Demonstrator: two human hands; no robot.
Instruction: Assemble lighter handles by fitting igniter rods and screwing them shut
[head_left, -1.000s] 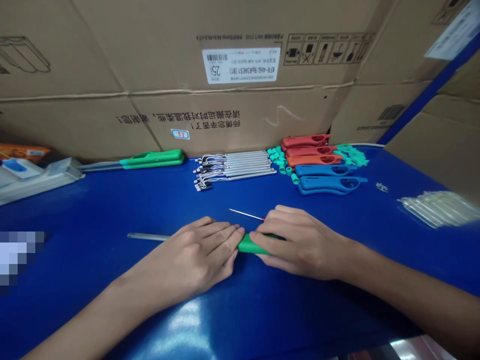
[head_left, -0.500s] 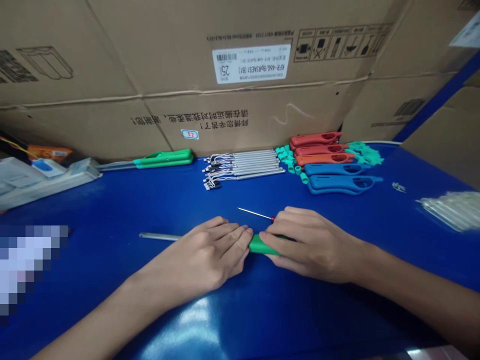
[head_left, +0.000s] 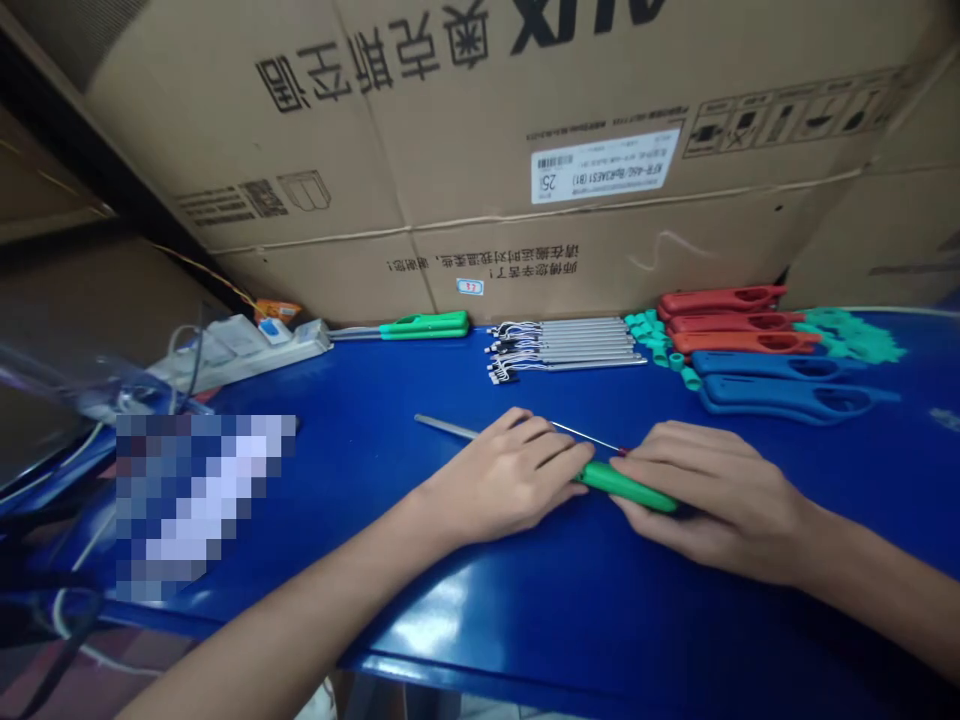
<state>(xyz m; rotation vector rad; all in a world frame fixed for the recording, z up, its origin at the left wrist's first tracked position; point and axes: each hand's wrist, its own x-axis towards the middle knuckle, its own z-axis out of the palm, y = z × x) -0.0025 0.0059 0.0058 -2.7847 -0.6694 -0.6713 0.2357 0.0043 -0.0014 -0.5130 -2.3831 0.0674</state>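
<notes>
My left hand (head_left: 506,478) and my right hand (head_left: 709,492) both press down on a lighter with a green handle (head_left: 626,486) lying on the blue table (head_left: 360,390). Its metal tube (head_left: 442,427) sticks out to the left past my left hand. My left fingers curl over the joint of tube and handle. My right fingers close over the handle's right end. A thin metal pin with a red tip (head_left: 589,437) lies just behind the two hands.
Along the back stand cardboard boxes (head_left: 480,150). In front of them lie two green lighters (head_left: 424,325), a row of metal tubes with wires (head_left: 566,345), red handles (head_left: 731,318), blue handles (head_left: 787,385) and small teal parts (head_left: 851,335). A power strip (head_left: 247,350) lies at left.
The view has swung left and up, so everything sits further right in the picture. My right hand has slid a little to the right along the green handle, baring more of it.
</notes>
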